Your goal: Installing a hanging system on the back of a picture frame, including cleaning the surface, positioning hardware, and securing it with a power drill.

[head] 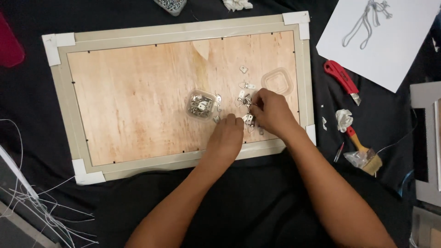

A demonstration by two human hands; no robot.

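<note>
A picture frame (64,98) lies face down on black cloth, its plywood back (133,101) up and white protectors on its corners. A small clear plastic tub (201,104) of metal hangers sits on the plywood, its lid (277,81) lying to the right. Several loose D-ring hangers (245,85) are scattered between tub and lid. My left hand (226,138) rests on the plywood with fingers curled over the loose hangers near the lower edge. My right hand (271,110) pinches at small hangers just right of the tub. What exactly each hand grips is hidden by the fingers.
A red utility knife (342,80) lies right of the frame, below a white sheet (390,41) carrying a loop of wire. A paintbrush (364,149), crumpled paper (343,119) and a plastic bag sit at the right. White strings (41,206) trail at the lower left. A red object (9,46) sits far left.
</note>
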